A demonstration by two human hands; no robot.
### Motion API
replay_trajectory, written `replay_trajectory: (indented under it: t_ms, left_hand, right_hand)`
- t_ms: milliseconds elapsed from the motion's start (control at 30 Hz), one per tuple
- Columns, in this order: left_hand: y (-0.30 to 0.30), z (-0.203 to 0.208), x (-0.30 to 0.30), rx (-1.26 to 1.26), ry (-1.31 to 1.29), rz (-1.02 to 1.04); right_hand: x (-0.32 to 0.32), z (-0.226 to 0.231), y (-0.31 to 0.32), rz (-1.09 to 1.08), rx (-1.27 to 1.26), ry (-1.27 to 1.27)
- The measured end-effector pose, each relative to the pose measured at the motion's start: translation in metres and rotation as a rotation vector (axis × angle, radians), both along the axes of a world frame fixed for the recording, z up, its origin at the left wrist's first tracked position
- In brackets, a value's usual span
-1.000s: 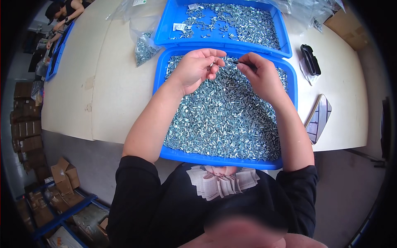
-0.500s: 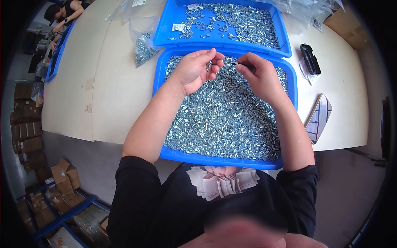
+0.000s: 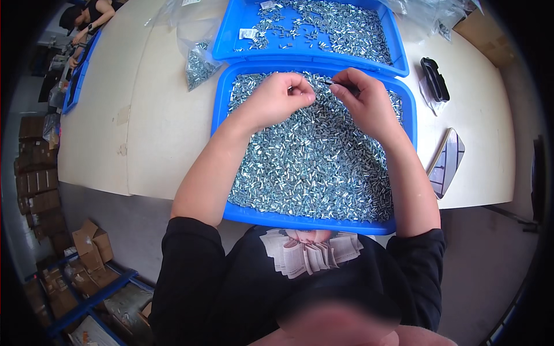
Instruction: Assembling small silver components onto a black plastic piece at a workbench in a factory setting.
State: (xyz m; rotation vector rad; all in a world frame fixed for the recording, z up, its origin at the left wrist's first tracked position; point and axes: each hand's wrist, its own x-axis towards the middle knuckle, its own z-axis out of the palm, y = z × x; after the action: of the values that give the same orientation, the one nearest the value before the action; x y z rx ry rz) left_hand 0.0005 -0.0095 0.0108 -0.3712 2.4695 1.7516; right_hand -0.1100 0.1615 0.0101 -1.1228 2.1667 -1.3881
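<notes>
Both hands hover over the far part of a blue tray (image 3: 318, 221) heaped with small silvery metal pins (image 3: 311, 167). My left hand (image 3: 281, 99) has its fingers curled in, the thumb against the fingertips. Whatever is pinched there, if anything, is too small or hidden to tell. Across a small gap, my right hand (image 3: 369, 105) is closed on a thin black tool (image 3: 329, 83), its tip pointing left toward my left hand. Most of the tool is covered by my fingers, so its exact kind does not show.
Behind stands a second blue tray (image 3: 231, 40), partly filled with similar pins. A plastic bag of pins (image 3: 199, 69) leans at its left. To the right lie an open black case (image 3: 434, 79) and a phone (image 3: 446, 163). Another person (image 3: 92, 17) works at the far left.
My left hand has turned over from palm up with loosely curled fingers to back up with a pinch. My right hand has shifted slightly right, still gripping the black tool.
</notes>
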Motion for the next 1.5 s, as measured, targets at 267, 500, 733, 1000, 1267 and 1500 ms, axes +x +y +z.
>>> replay_trajectory:
  t_ms: [267, 500, 733, 1000, 1267, 1500]
  left_hand:
    - [0.011, 0.0, 0.011, -0.543, 0.168, -0.228]
    - [0.021, -0.004, 0.013, -0.726, 0.148, -0.242]
    - [0.009, -0.002, -0.003, 0.043, 0.155, 0.181]
    - [0.002, 0.002, -0.004, 0.856, 0.067, 0.184]
    - [0.005, 0.001, -0.005, 0.617, 0.095, 0.214]
    - [0.009, 0.002, -0.005, 0.525, 0.148, 0.204]
  right_hand:
    - [-0.001, -0.001, 0.0, 0.009, -0.025, 0.012]
    - [-0.002, 0.0, 0.001, 0.008, -0.021, 0.004]
    - [-0.002, -0.001, 0.0, 0.002, -0.057, -0.021]
    - [0.0, -0.002, -0.001, 0.016, -0.032, 0.016]
    - [0.002, 0.0, -0.001, 0.003, -0.015, 0.056]
    - [0.003, 0.004, 0.0, -0.015, -0.003, 0.103]
